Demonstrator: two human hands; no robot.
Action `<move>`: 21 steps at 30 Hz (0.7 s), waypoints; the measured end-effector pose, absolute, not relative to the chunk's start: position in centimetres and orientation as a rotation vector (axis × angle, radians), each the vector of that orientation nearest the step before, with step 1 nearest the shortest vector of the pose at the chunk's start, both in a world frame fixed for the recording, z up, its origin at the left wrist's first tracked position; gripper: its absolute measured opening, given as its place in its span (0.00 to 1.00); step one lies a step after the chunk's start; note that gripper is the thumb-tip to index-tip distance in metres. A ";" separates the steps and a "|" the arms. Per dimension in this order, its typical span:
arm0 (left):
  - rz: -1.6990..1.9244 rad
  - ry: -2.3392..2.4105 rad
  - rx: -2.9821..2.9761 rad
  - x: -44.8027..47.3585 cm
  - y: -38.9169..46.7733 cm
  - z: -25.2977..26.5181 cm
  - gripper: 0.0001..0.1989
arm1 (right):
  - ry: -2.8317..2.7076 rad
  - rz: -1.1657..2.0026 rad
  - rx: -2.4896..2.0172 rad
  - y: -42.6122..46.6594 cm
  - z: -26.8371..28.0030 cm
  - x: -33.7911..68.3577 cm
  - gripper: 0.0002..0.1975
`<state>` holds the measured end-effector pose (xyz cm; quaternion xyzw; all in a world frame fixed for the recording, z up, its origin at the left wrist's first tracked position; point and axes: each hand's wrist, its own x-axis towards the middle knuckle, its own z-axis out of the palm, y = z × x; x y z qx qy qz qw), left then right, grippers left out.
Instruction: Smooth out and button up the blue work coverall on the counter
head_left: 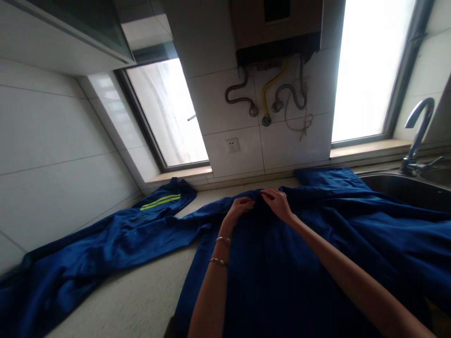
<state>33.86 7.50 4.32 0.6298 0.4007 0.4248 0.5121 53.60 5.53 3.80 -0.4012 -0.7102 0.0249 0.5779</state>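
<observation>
A dark blue work jacket (268,263) lies spread across the counter, and part of it hangs over the front edge towards me. Near its upper middle, by what looks like the collar, my left hand (240,206) is closed with the fingers pinching the cloth. Just to the right, my right hand (276,202) grips the same dark fold between thumb and fingers. The exact bit of cloth between the fingertips is too dark to make out. One sleeve (141,234) stretches out to the left. Beyond it lies blue cloth with a yellow-green stripe (160,202).
The stone counter (141,291) runs along a tiled wall. At the right is a dark sink (398,188) with a chrome faucet (419,131). A water heater (278,28) with hoses hangs above a wall socket (232,145). A cabinet (70,37) juts out at upper left.
</observation>
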 end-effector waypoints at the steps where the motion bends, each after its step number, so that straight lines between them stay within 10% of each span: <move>1: 1.068 0.939 1.445 34.0 7.7 4.1 0.14 | -1.608 0.126 -0.924 5.5 3.5 53.3 0.10; 21: 1.039 0.974 1.717 33.3 7.7 4.5 0.12 | -1.522 0.357 -1.089 6.1 4.2 51.7 0.17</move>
